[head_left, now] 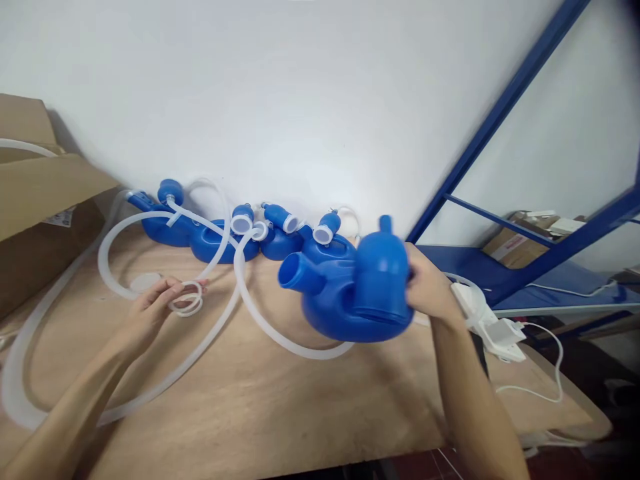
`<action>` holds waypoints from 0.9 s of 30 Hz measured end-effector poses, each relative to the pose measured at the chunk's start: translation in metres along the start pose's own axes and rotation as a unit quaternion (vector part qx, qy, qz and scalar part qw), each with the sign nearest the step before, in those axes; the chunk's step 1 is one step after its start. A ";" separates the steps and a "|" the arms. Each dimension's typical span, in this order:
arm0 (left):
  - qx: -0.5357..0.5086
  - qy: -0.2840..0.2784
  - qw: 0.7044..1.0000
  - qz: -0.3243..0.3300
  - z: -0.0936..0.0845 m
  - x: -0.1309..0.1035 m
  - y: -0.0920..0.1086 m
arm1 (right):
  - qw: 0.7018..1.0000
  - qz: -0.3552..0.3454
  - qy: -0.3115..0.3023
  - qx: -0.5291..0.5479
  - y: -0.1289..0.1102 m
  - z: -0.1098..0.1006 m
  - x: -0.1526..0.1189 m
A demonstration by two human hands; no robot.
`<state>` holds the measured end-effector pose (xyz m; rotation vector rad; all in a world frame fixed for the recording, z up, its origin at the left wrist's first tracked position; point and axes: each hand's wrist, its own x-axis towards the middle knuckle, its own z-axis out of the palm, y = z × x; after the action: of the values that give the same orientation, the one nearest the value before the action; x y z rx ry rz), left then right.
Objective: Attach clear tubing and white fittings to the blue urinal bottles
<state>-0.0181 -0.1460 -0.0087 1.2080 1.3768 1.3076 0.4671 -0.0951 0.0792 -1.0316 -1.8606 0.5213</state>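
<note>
My left hand (159, 298) is closed in a pinch on white rings (188, 300), held over the left part of the table. At the right, my right hand (427, 280) is closed round a blue cup-shaped piece (381, 273) with a narrow spout on top. Directly behind that piece is a blue plastic bottle (325, 310), its open round neck (296, 272) pointing left. Whether my right hand also grips the bottle is hidden. A white flat disc (145, 282) lies on the table by my left hand.
Several blue bottles (215, 243) with blue caps line the wall. White hoses (273, 337) loop across the wooden table (240, 407). A cardboard box (50, 200) stands at the left. A white power strip (493, 330) and a blue metal frame (480, 140) are on the right.
</note>
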 end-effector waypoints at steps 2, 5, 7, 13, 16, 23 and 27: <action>-0.065 -0.032 0.997 0.000 0.014 -0.001 0.016 | 0.995 -0.005 -0.082 0.052 0.011 0.033 0.018; -0.088 -0.030 0.993 0.074 0.042 0.005 0.040 | 0.981 -0.004 -0.156 0.118 0.034 0.069 0.037; -0.087 0.021 0.987 0.137 0.063 0.013 0.048 | 0.974 0.004 -0.173 0.144 0.050 0.085 0.042; 0.012 -0.045 0.988 0.148 0.112 0.032 0.023 | 0.966 0.035 -0.170 0.190 0.086 0.111 0.035; 0.056 -0.076 0.985 0.146 0.116 0.030 0.011 | 0.957 0.039 -0.188 0.218 0.093 0.115 0.029; 0.281 -0.133 0.915 0.258 0.125 0.026 0.005 | 0.939 0.022 -0.210 0.273 0.103 0.120 0.028; 0.254 -0.063 0.905 0.335 0.138 0.030 -0.009 | 0.937 0.025 -0.218 0.271 0.105 0.120 0.029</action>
<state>0.1119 -0.0938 -0.0278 2.2290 1.2907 1.3043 0.4026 -0.0043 -0.0387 -0.6164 -1.8954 1.2959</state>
